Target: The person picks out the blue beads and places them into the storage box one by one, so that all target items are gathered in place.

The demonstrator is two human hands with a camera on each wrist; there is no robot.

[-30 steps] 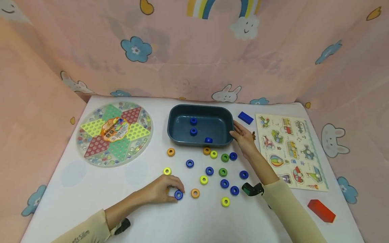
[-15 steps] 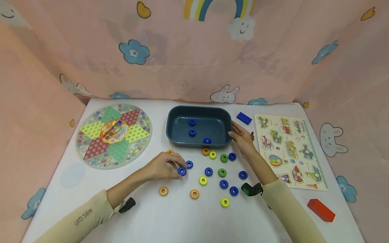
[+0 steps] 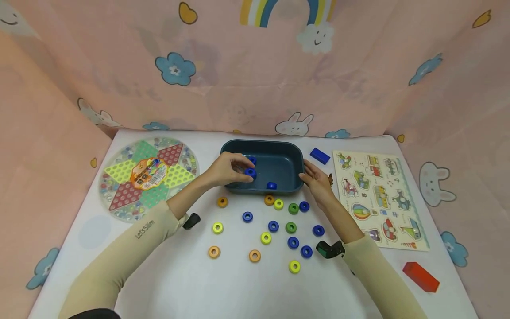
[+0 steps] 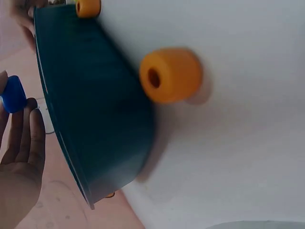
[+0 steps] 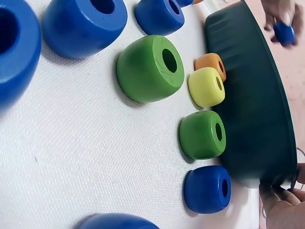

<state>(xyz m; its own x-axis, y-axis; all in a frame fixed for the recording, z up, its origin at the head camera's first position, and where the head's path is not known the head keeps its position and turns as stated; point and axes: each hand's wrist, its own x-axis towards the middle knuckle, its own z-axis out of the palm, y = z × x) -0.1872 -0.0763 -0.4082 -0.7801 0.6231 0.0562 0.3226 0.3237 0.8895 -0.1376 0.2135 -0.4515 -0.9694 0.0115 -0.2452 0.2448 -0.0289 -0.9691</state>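
My left hand [image 3: 230, 169] pinches a blue bead [image 3: 250, 173] between thumb and fingers, above the left part of a dark teal tray [image 3: 279, 192]. In the left wrist view that blue bead [image 4: 14, 94] is raised over the tray's rim. My right hand [image 3: 317, 180] grips the tray's right end, thumb at the rim; the right wrist view shows its fingertips [image 5: 268, 193] on the wall. Inside the tray lie a blue bead [image 3: 252, 160] partly behind the left fingers and another blue bead [image 3: 272, 185] near the front wall.
Several blue, green, yellow and orange beads [image 3: 273, 226] are scattered in front of the tray. A Chinese checkers board [image 3: 131, 177] lies left, a picture puzzle board [image 3: 380, 199] right. A blue block [image 3: 320, 155] and a red block [image 3: 421, 277] also sit on the table.
My left hand has carried the blue bead from the front left of the table, forward and up over the tray. My right hand stays on the tray's right end.
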